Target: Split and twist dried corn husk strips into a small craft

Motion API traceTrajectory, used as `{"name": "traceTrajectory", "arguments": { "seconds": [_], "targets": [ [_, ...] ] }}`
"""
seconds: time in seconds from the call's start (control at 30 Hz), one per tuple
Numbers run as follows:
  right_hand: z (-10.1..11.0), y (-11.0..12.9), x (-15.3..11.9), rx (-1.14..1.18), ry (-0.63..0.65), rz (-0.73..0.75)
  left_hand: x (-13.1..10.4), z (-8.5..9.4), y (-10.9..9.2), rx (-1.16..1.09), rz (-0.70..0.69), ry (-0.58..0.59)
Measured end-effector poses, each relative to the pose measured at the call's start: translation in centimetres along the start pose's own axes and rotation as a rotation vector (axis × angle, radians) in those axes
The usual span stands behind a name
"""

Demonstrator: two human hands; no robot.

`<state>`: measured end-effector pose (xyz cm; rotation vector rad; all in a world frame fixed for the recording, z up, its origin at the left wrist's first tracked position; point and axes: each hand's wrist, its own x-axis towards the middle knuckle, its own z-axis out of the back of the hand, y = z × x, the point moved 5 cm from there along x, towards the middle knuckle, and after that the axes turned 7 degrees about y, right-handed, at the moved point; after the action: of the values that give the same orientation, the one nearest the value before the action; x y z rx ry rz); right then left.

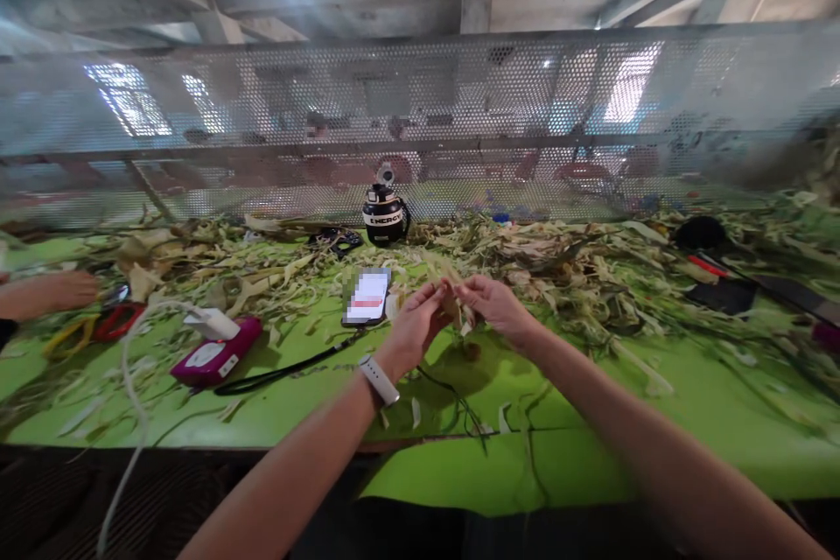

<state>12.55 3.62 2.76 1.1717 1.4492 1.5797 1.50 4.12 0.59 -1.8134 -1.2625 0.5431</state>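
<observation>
Both my hands meet above the green table, pinching a pale corn husk strip (465, 317) between their fingertips. My left hand (415, 328), with a white band on its wrist, grips the husk from the left. From the other side my right hand (499, 308) holds it with thumb and forefinger pressed together. Some of the husk is hidden behind the fingers. Just left of my left hand lies a phone (368, 297) with a lit screen and a black strap (289, 374). Loose dry husks (557, 258) are heaped behind my hands.
A black bottle (384, 223) stands at the back before a perforated metal screen (420, 96). To the left are a purple power strip (216, 354) with a white plug and cable, and scissors (118, 321). Another person's hand (59, 293) is at far left. The table (591, 464) carries husk scraps.
</observation>
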Motion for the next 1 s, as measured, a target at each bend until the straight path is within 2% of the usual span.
{"name": "traceTrajectory", "arguments": {
  "seconds": [0.1, 0.17, 0.3, 0.43, 0.67, 0.8, 1.0],
  "targets": [
    [-0.6, -1.1, 0.3, -0.085, 0.049, -0.010, -0.3, -1.2, 0.7, -0.105, 0.074, 0.119],
    [-0.5, -1.6, 0.5, -0.136, 0.043, -0.014, -0.3, -1.5, 1.0, -0.126, 0.065, 0.139],
    [-0.7, -1.7, 0.5, -0.207, 0.043, 0.029, 0.0, -0.8, 1.1, -0.097, -0.037, 0.037],
    [-1.8, -2.5, 0.0, -0.275, 0.186, -0.147, 0.1, 0.4, -0.6, -0.136, -0.167, -0.120],
    [-3.4, -2.9, -0.9, -0.346, 0.374, -0.211, -0.3, 0.1, -2.2, -0.258, -0.066, -0.053],
    [-3.8, -2.9, -1.2, -0.288, 0.385, -0.188, -0.5, -0.1, -2.3, -0.155, -0.053, -0.032],
    [-3.5, -2.9, -1.4, -0.235, 0.285, -0.189, -0.9, -0.6, -1.4, -0.018, -0.037, -0.019]
  ]
}}
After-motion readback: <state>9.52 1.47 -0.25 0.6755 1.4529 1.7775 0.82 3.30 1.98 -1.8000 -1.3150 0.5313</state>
